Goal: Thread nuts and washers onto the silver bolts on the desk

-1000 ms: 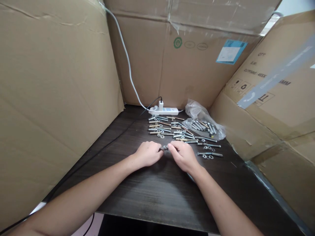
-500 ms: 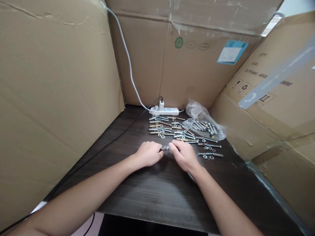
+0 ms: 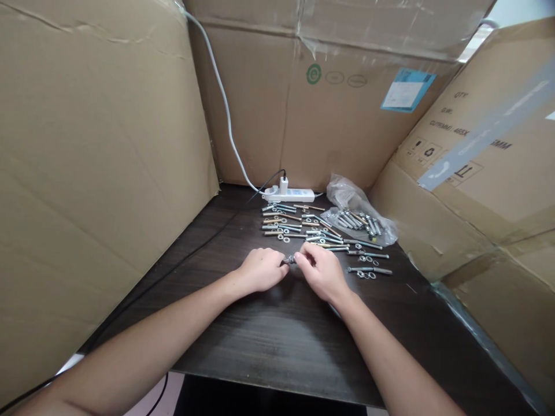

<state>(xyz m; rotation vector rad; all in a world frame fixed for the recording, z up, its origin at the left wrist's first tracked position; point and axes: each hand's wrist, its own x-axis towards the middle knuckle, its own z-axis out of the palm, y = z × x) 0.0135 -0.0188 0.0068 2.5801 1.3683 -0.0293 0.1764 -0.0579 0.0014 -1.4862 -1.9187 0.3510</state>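
My left hand (image 3: 262, 270) is closed round an expansion bolt (image 3: 289, 260), most of which its fingers hide. From the other side, the thumb and fingers of my right hand (image 3: 321, 271) pinch the end of the same bolt, where a nut or washer shows between the two hands. Just beyond my hands lie rows of loose bolts and sleeves (image 3: 281, 234), some silver and some brass-coloured. Nuts and washers lie among them. To the right of my right hand rests a separate bolt (image 3: 370, 270), with a nut (image 3: 360, 275) and washers (image 3: 372, 275) beside it.
A clear plastic bag (image 3: 347, 193) with several bolts lies at the back right. Behind the rows is a white power strip (image 3: 299, 195) with a plugged-in charger. A black cable (image 3: 191, 249) crosses the dark table (image 3: 277, 346) on the left. Cardboard boxes (image 3: 260, 115) wall in three sides.
My right hand has shifted slightly left, with its thumb nearer my left hand, and less of the bolt's end shows between them. My left hand stays about where it was.
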